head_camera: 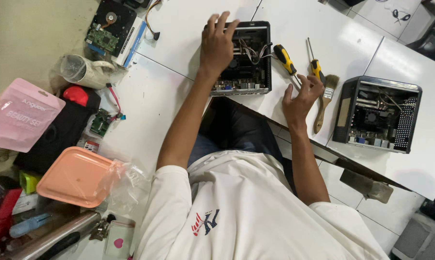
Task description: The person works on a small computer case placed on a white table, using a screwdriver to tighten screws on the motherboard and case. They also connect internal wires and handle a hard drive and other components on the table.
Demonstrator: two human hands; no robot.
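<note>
At the far left, at nine o'clock, we see a pink pouch [19, 113] lying against a black bag [58, 132], and below them, at about eight o'clock, a salmon-coloured tray [73, 175] with a crumpled clear plastic bag [123, 185] at its right edge. Up at eleven o'clock an opened hard drive [112, 23] rests on a white box, with a clear measuring jug [82, 71] tipped on its side just below it.

Moving toward the centre, our left hand [217, 45] lies flat on the top left corner of the open small computer case [246, 58], at twelve o'clock; its fingers are spread and extended over the case's edge, pressing on it rather than closing round anything. The case sits on the white tiled surface [179, 29], its circuit board and wires exposed.

Just right of the case, at one o'clock, a yellow-and-black screwdriver [285, 58] lies on the tile. Our right hand [301, 96] hovers next to it, fingers open and loosely curled, fingertips touching or nearly touching a second yellow-handled screwdriver [315, 65]; we cannot tell which. A wooden-handled paintbrush [325, 102] lies just beside that hand.

At three o'clock, well apart from the first case, stands a second open computer case [377, 114].
</note>
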